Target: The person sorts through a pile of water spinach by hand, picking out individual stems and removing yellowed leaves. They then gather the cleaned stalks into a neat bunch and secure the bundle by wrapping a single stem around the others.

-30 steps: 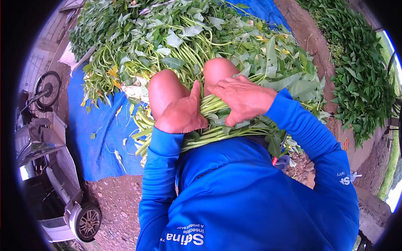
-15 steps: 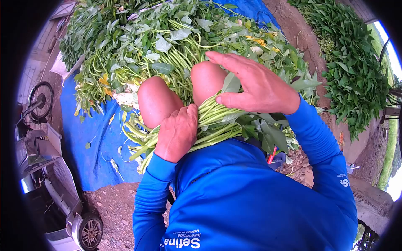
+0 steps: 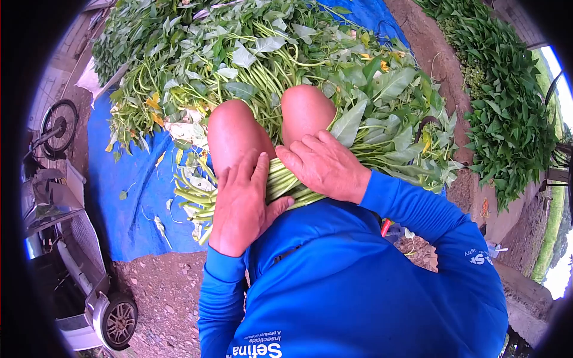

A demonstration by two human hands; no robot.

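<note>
Across my lap lies a bundle of water spinach [image 3: 280,179], its cut stem ends to the left and its arrow-shaped leaves to the right. My left hand [image 3: 242,197] lies over the stems near the cut ends, fingers stretched out and thumb apart. Closer to the leaves, my right hand [image 3: 325,167] curves over the bundle with its fingers together, holding the stems. The undersides of both hands are hidden. Beyond my bare knees spreads a large heap of water spinach [image 3: 262,77].
A blue tarp [image 3: 134,203] lies under the heap, with loose leaves on it. More greens [image 3: 507,113] are piled along the right. At the left stand a vehicle [image 3: 89,274] and a bicycle wheel [image 3: 58,128]. A red object [image 3: 386,227] shows beside my right hip.
My right hand has come down from above the leaves onto the stems. My left hand has loosened from a closed grip and spread its fingers. The bundle's leaves now fan out to the right.
</note>
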